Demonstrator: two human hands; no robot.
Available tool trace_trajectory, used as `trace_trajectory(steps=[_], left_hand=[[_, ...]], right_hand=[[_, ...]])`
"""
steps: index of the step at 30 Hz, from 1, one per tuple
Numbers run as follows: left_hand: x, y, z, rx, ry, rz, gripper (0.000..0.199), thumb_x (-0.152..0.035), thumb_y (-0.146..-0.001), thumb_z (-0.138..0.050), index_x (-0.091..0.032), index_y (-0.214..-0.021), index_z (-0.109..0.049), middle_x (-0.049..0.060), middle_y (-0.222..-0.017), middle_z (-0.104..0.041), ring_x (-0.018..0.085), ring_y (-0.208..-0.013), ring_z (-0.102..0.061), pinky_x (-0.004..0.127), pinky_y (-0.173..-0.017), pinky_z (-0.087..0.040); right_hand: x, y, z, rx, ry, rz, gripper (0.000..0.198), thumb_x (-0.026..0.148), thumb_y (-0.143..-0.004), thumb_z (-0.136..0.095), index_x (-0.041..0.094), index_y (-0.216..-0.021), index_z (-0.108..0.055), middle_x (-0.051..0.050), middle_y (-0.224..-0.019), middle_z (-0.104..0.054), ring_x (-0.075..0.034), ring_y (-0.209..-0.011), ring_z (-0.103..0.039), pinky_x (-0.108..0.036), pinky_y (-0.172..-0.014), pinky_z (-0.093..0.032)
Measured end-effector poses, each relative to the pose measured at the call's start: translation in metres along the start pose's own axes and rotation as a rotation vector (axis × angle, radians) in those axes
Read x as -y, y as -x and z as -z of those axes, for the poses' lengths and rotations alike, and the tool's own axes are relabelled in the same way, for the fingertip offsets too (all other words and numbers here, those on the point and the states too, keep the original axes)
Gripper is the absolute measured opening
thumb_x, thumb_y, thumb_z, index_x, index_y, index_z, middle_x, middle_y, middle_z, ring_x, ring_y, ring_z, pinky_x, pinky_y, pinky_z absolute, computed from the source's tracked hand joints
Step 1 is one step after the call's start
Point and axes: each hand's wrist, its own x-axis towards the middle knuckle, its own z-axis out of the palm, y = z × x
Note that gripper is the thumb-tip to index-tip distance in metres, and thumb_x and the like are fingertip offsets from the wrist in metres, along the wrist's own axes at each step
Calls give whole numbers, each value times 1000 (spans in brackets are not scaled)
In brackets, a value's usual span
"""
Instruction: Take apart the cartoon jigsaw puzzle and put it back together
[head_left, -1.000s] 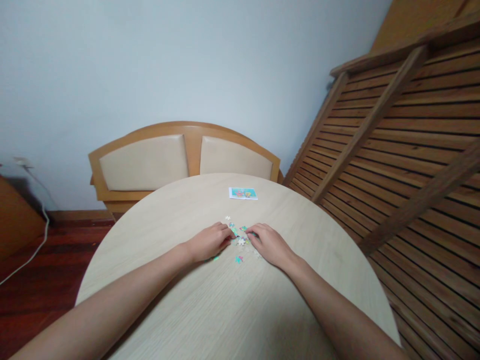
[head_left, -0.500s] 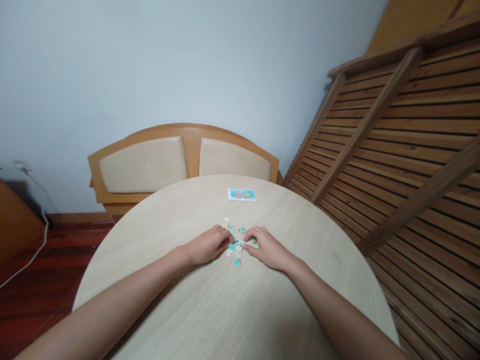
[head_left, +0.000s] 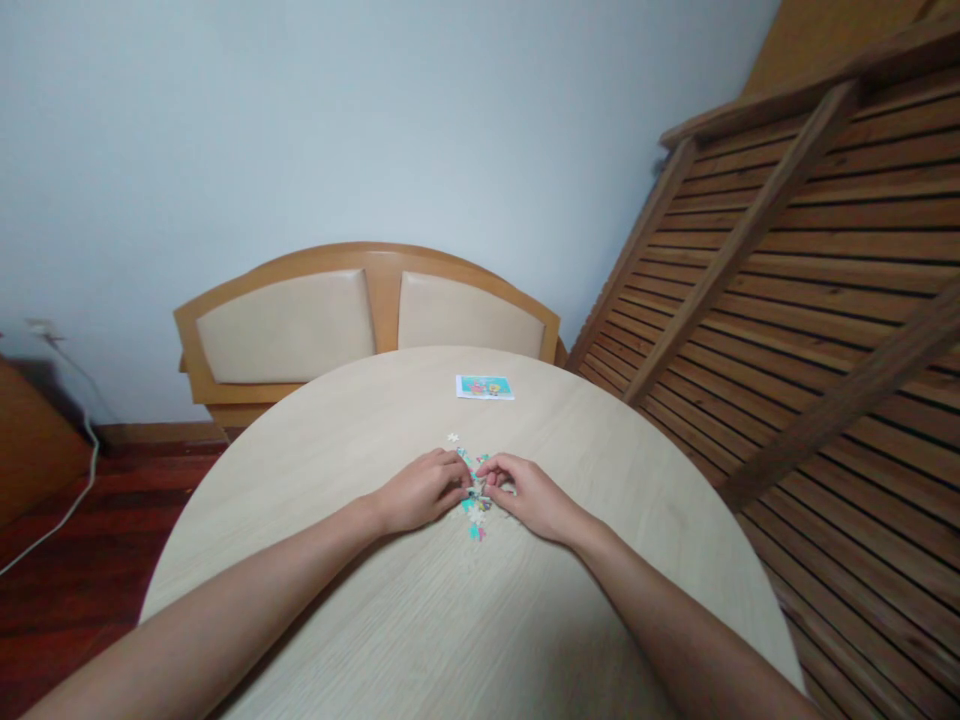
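Small jigsaw puzzle pieces [head_left: 475, 514] lie in a loose pile on the round table, some pale side up, others turquoise with pink or yellow bits. At the pile's left edge is my left hand [head_left: 427, 489], its curled fingers and thumb closed on pieces at the fingertips. Opposite it, my right hand [head_left: 528, 493] has thumb and index finger bent together around pieces. The fingertips of both hands nearly meet over the pile. Exactly which pieces each one grips is partly hidden. A lone pale puzzle piece [head_left: 453, 437] rests just beyond the pile.
A picture card [head_left: 486, 387] with cartoon figures on turquoise lies farther back on the wooden table [head_left: 360, 620]. Behind stands a padded headboard [head_left: 292, 325] against the wall. A slatted wooden frame [head_left: 787, 300] leans at the right. A white cable [head_left: 86, 480] runs down at the left.
My right hand has moved left, closer to my left hand. The pieces between them are pushed into a narrower pile, with some shifted slightly toward me.
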Motion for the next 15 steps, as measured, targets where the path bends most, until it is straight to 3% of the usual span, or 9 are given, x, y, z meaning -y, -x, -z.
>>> trace_trajectory(steps=[6,11,15], left_hand=[[-5,-1,2,-36,14,96,14,-24,-97,-52,-17,-91,-63,6,-87,-65,20,-87,-60,29,-80,-46],[-7,1,6,-56,-12,218,15,-27,-95,-53,-18,-95,-66,6,-89,-67,20,-85,-62,29,-76,-47],[-6,3,10,2,-40,187,15,-28,-92,-58,-18,-100,-66,6,-89,-68,21,-86,-62,30,-77,-48]], right_hand=[[1,-1,0,-26,42,40,16,14,-87,-60,18,-99,-70,-5,-97,-68,-16,-84,-64,-27,-78,-50],[3,-2,0,-1,80,-15,9,17,-90,-60,18,-89,-69,-2,-84,-70,-15,-78,-64,-26,-73,-48],[7,1,1,-2,199,14,8,21,-89,-63,20,-94,-69,-3,-91,-70,-18,-87,-64,-29,-80,-48]])
